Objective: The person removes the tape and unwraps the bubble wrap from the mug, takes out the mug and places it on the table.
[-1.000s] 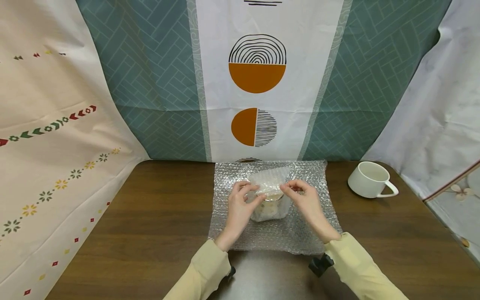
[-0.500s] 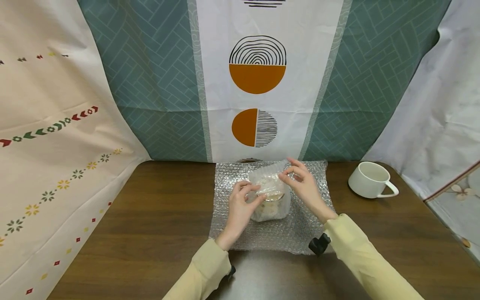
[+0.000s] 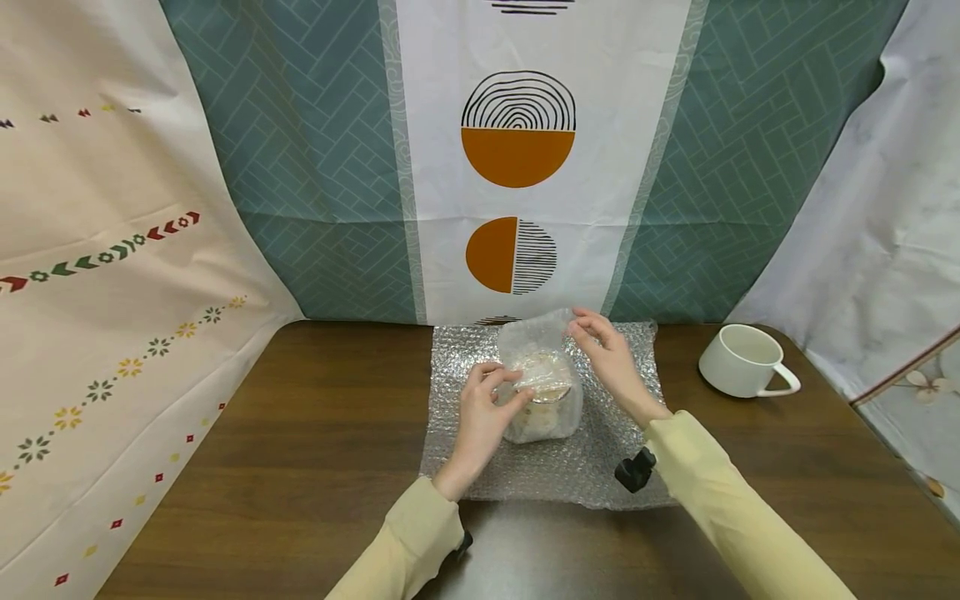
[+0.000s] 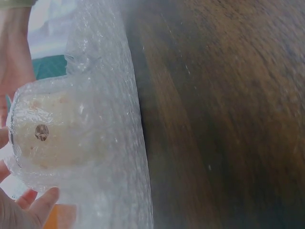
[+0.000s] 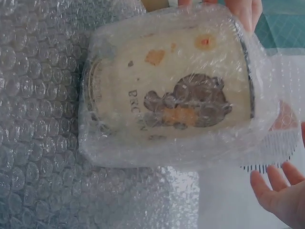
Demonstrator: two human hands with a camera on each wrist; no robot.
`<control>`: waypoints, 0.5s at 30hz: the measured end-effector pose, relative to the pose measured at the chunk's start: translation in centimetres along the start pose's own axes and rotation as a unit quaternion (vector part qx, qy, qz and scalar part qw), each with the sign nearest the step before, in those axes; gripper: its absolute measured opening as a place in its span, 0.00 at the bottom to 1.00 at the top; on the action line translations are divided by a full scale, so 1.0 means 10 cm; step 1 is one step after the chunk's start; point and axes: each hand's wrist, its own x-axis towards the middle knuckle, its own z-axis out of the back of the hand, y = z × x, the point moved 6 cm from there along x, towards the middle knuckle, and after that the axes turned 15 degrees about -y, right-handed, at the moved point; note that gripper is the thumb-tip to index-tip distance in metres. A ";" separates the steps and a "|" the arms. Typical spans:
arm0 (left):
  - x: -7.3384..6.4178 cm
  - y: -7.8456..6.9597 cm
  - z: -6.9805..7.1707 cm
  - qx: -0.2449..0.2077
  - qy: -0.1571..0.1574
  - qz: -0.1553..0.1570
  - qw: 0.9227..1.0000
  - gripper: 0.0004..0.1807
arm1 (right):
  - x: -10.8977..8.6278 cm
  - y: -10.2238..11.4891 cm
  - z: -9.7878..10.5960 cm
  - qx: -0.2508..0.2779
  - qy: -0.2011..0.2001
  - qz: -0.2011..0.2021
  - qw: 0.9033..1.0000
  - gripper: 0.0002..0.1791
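A cream cup [image 5: 143,86] with a brown bear print and dark rim stands upright inside a clear bubble wrap bag [image 3: 543,427]. The bag's top flap [image 3: 532,332] stands raised behind the cup's mouth. At the bag's left, my left hand [image 3: 480,408] holds its upper edge near the rim with bent thumb and forefinger. My right hand [image 3: 609,354] is at the flap's upper right corner, fingers loosely bent. In the right wrist view, the right fingers [image 5: 264,191] look spread and apart from the bag. Whether they touch the flap is hard to tell.
Beneath the bag lies a bubble wrap sheet [image 3: 517,479] on the brown wooden table [image 3: 337,417]. A white mug [image 3: 738,362] sits at the right, handle facing right. Patterned cloths [image 3: 315,167] hang behind and at both sides.
The flap has gone from folded forward over the cup to raised up and back. My right hand has moved up and away with it, its fingers loosening. The left hand stays in place.
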 end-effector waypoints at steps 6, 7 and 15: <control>0.00 0.01 0.00 0.001 0.000 0.004 1.000 0.15 | 0.03 -0.16 -0.05 -0.019 0.015 -0.036 0.999 0.19; 0.00 0.01 0.00 0.001 0.001 0.005 1.000 0.15 | 0.05 -0.22 -0.06 -0.017 0.016 -0.036 0.999 0.20; 0.00 0.00 0.00 -0.002 0.005 0.009 1.000 0.15 | 0.13 -0.37 -0.19 0.006 0.063 -0.023 0.998 0.21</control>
